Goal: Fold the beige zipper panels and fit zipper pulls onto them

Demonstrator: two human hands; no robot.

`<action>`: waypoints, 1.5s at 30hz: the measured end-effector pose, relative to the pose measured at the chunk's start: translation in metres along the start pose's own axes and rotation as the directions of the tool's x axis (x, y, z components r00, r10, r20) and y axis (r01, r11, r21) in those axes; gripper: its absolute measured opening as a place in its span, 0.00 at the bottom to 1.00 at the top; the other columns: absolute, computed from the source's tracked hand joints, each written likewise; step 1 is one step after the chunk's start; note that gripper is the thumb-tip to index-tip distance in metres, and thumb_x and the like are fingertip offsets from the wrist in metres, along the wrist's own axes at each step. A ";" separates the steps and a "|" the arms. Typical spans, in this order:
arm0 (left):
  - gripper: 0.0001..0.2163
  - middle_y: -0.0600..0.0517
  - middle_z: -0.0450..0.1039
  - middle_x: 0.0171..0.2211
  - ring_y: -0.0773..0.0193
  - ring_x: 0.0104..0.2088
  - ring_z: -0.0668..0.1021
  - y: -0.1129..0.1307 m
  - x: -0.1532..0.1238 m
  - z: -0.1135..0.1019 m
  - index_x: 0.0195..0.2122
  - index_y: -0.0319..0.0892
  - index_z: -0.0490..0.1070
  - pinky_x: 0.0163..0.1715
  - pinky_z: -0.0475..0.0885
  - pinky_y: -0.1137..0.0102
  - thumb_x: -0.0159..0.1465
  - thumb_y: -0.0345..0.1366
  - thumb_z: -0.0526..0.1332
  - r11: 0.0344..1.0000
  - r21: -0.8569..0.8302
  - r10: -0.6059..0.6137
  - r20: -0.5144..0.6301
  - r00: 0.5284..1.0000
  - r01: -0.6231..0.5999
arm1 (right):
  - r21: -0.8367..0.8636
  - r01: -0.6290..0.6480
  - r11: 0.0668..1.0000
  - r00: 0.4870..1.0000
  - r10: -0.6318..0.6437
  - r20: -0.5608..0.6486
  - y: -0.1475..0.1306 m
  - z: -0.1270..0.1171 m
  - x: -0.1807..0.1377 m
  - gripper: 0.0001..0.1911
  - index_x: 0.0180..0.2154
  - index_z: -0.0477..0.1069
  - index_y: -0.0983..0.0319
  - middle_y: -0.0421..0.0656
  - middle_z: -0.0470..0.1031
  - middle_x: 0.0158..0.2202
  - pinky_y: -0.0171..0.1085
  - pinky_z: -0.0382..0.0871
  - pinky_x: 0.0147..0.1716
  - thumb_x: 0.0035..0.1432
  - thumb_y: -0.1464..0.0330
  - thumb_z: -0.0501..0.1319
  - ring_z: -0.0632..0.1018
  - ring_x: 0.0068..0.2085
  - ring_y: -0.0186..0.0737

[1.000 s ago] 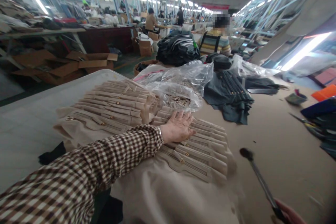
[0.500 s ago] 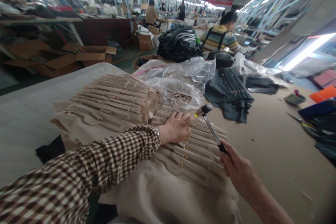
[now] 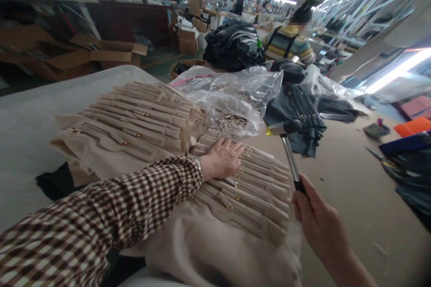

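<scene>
My left hand [image 3: 221,159], in a brown checked sleeve, lies flat with fingers stretched out on a fanned stack of beige fabric pieces [image 3: 245,193] that carry small gold fasteners. A second beige stack [image 3: 141,119] lies to its left. My right hand [image 3: 319,224] is closed round the handle of a small hammer [image 3: 289,152]. The hammer's head is raised above the right edge of the beige stack, just right of my left fingertips.
A clear plastic bag [image 3: 235,103] of small metal parts lies behind the stacks. Dark green fabric pieces [image 3: 296,116] sit to the right on the brown table [image 3: 350,188]. A person in a striped top [image 3: 289,40] works at the far end. Cardboard boxes [image 3: 101,54] lie at left.
My right hand has swung the hammer up from the lower right, over the beige stack beside my left hand, and now holds it more upright. My left hand has stayed flat on the stack.
</scene>
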State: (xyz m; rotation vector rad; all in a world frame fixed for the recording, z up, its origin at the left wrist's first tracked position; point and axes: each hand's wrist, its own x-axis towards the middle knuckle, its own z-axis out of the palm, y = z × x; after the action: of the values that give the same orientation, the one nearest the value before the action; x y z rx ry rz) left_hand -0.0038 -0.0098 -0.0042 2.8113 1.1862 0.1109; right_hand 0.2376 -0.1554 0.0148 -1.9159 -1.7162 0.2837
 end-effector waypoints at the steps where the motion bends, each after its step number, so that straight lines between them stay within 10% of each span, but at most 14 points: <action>1: 0.25 0.46 0.57 0.68 0.46 0.63 0.64 0.000 0.000 0.000 0.65 0.38 0.58 0.62 0.55 0.46 0.69 0.40 0.46 1.000 0.001 0.002 0.004 1.000 -0.002 | -0.013 0.014 1.000 1.000 -0.014 0.003 0.002 0.002 -0.001 0.31 0.59 0.67 0.71 0.52 0.80 0.32 0.33 0.73 0.28 0.64 0.57 0.49 0.81 0.29 0.41; 6: 0.23 0.49 0.60 0.66 0.47 0.62 0.65 -0.001 0.000 0.001 0.63 0.42 0.60 0.62 0.57 0.48 0.68 0.41 0.47 1.000 -0.004 0.003 -0.026 1.000 -0.003 | -0.106 0.041 0.994 0.975 -0.016 0.221 0.006 0.012 -0.003 0.26 0.57 0.70 0.66 0.52 0.81 0.34 0.35 0.73 0.28 0.64 0.62 0.47 0.82 0.31 0.44; 12: 0.26 0.47 0.54 0.69 0.43 0.65 0.62 -0.004 0.003 0.002 0.66 0.40 0.57 0.62 0.55 0.46 0.68 0.40 0.45 1.000 -0.017 0.004 0.059 0.998 -0.003 | -0.016 0.027 1.000 1.000 -0.026 0.016 -0.003 0.008 -0.015 0.30 0.59 0.66 0.72 0.56 0.81 0.37 0.34 0.74 0.30 0.65 0.58 0.49 0.83 0.33 0.43; 17: 0.26 0.48 0.53 0.69 0.44 0.65 0.61 -0.007 0.007 -0.005 0.66 0.45 0.57 0.61 0.54 0.45 0.67 0.43 0.47 0.996 -0.088 0.006 0.149 0.989 0.007 | -0.117 0.066 0.991 0.970 -0.037 0.240 0.004 0.013 -0.019 0.27 0.58 0.69 0.67 0.55 0.81 0.38 0.37 0.75 0.29 0.66 0.61 0.46 0.83 0.35 0.48; 22: 0.26 0.49 0.52 0.70 0.45 0.66 0.59 -0.007 0.005 -0.007 0.67 0.46 0.56 0.62 0.54 0.45 0.67 0.40 0.47 0.996 -0.090 -0.004 0.146 0.989 0.017 | -0.091 0.101 0.991 0.994 -0.097 0.047 -0.001 0.008 -0.029 0.27 0.59 0.66 0.69 0.55 0.81 0.39 0.34 0.74 0.29 0.66 0.59 0.49 0.83 0.33 0.44; 28: 0.27 0.48 0.50 0.70 0.42 0.66 0.59 -0.009 0.005 -0.007 0.67 0.44 0.55 0.62 0.52 0.44 0.68 0.42 0.45 0.996 -0.090 0.014 0.174 0.985 0.002 | -0.160 0.091 0.983 0.966 -0.048 0.254 0.000 0.014 -0.029 0.27 0.58 0.68 0.67 0.54 0.81 0.39 0.36 0.75 0.29 0.66 0.62 0.45 0.83 0.35 0.47; 34: 0.27 0.50 0.50 0.70 0.44 0.67 0.59 -0.008 0.005 -0.003 0.67 0.45 0.55 0.63 0.53 0.45 0.67 0.40 0.46 0.998 -0.067 0.002 0.142 0.990 0.008 | -0.030 0.087 0.996 0.994 -0.085 0.062 0.005 0.012 -0.053 0.26 0.60 0.65 0.68 0.55 0.81 0.42 0.33 0.76 0.33 0.67 0.60 0.50 0.83 0.37 0.44; 39: 0.27 0.50 0.50 0.70 0.42 0.66 0.59 -0.009 0.007 0.003 0.67 0.44 0.55 0.62 0.54 0.44 0.67 0.40 0.45 0.999 -0.034 0.003 0.140 0.990 0.001 | -0.045 0.048 0.998 0.961 -0.033 0.276 0.000 0.016 -0.053 0.25 0.59 0.67 0.64 0.53 0.81 0.44 0.35 0.76 0.33 0.67 0.62 0.47 0.83 0.40 0.46; 45: 0.28 0.41 0.42 0.71 0.41 0.68 0.55 -0.003 -0.001 -0.022 0.70 0.38 0.48 0.64 0.50 0.45 0.70 0.41 0.44 0.998 -0.034 0.052 0.162 0.986 -0.047 | 0.072 -0.043 0.996 0.993 0.034 0.113 0.001 -0.002 -0.062 0.28 0.58 0.67 0.69 0.47 0.80 0.28 0.28 0.70 0.22 0.66 0.56 0.51 0.78 0.22 0.35</action>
State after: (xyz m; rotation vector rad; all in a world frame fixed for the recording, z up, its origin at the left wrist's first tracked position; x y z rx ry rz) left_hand -0.0090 -0.0066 0.0176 2.7629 1.0710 -0.0951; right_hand 0.2298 -0.2157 0.0038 -1.9126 -1.7162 0.4714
